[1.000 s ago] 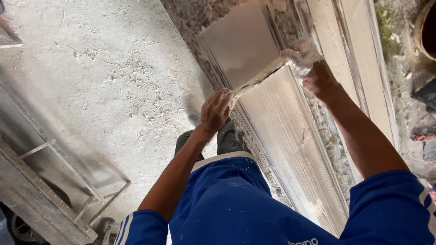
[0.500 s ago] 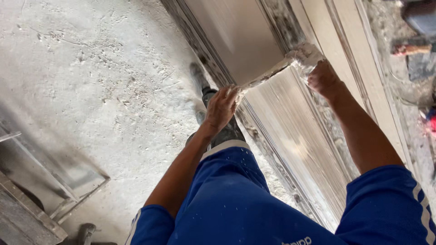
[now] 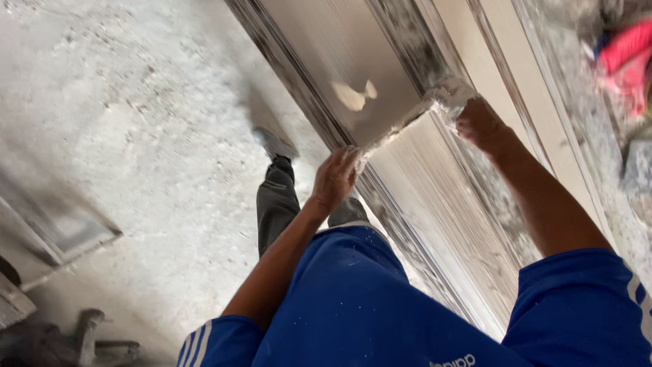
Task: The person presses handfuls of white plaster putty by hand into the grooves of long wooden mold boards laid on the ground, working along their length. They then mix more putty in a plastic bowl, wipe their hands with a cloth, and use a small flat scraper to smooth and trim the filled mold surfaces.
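Rough grey concrete floor (image 3: 136,136), dusty and speckled, filling the left side of the view. Long pale tiles (image 3: 489,75) lying side by side along the right, grey mortar showing between them. Large grey tile (image 3: 339,68), glossy, tilted up from the row, near edge crusted with whitish mortar. Left hand (image 3: 336,178) at the tile's near left corner, fingers curled and clamped on the edge. Right hand (image 3: 479,124) at the near right corner, fingers closed around that corner, partly hidden by mortar crumbs. Ribbed grey mortar bed (image 3: 435,204) just below the raised edge, between the two arms. Blue shirt (image 3: 353,306) with white stripes on the sleeve filling the bottom of the view. Dark trouser leg (image 3: 275,204) and grey shoe (image 3: 275,144) standing on the floor just left of the tile row. Metal frame (image 3: 61,234) lying on the floor at far left, blurred. Red and pink thing (image 3: 628,58) at the top right corner, too blurred to tell what.
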Motion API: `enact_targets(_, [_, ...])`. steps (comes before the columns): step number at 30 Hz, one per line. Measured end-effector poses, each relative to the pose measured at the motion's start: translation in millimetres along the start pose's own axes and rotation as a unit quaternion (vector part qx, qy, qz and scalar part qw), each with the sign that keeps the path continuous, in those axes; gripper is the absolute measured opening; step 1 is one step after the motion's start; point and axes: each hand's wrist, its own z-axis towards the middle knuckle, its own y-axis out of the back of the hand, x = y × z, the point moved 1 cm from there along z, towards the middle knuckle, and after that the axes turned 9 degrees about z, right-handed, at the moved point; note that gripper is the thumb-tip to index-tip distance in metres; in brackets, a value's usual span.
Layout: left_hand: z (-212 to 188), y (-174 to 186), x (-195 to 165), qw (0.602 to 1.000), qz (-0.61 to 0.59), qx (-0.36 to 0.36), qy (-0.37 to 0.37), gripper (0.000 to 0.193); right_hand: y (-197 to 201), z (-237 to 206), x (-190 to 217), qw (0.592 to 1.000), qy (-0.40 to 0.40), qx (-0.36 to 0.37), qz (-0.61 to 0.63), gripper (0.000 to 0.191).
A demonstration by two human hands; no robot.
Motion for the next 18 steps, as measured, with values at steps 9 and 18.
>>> enact_targets(9, [-131.8,-113.1,-136.9,0.998,0.001,0.009,0.066,0.045,-19.3,-248.0,-2.4,0.998,-0.061,0.007,0.032,0.049])
enact_targets(18, [-258.8,-197.1,-269.3,0.999,-0.002,0.002,0.043,0.047,-34.2,-457.7,19.8,0.994,-0.105,0.005,0.02,0.045])
